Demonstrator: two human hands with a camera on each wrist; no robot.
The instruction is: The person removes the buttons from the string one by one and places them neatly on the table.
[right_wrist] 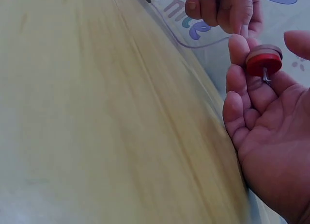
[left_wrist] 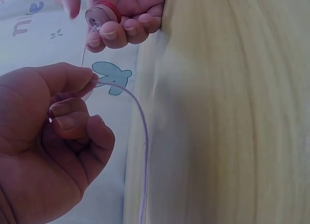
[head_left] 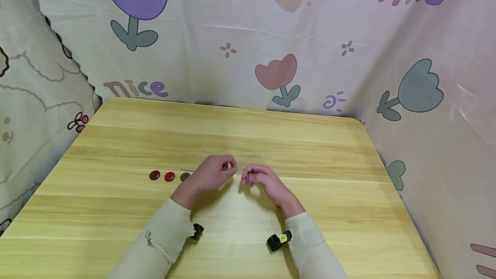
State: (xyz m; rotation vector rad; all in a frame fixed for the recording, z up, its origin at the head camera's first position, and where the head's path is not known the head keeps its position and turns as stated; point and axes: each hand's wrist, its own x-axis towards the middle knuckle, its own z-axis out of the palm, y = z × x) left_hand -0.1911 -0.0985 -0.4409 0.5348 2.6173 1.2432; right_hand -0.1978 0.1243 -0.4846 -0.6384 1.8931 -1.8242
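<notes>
My left hand (head_left: 213, 172) pinches a pale purple cord (left_wrist: 145, 141) between thumb and forefinger, its other fingers curled. One stretch of cord hangs from the pinch in a long curve; a thinner stretch leads toward the right hand. Palm up, my right hand (right_wrist: 264, 122) carries a small stack of threaded buttons on its fingers, its thumb lifted away. A red button (right_wrist: 264, 65) and a brownish button (left_wrist: 98, 16) show in the stack, with a short cord end (right_wrist: 266, 77) sticking out below the red one. Both hands are close together over the table.
Left of the hands, a dark red button (head_left: 154, 175), a red button (head_left: 169, 177) and a grey-brown button (head_left: 185, 177) lie in a row on the wooden table (head_left: 271, 141). A printed curtain (head_left: 232, 7) hangs behind it. Each wrist wears a black camera (head_left: 279, 241).
</notes>
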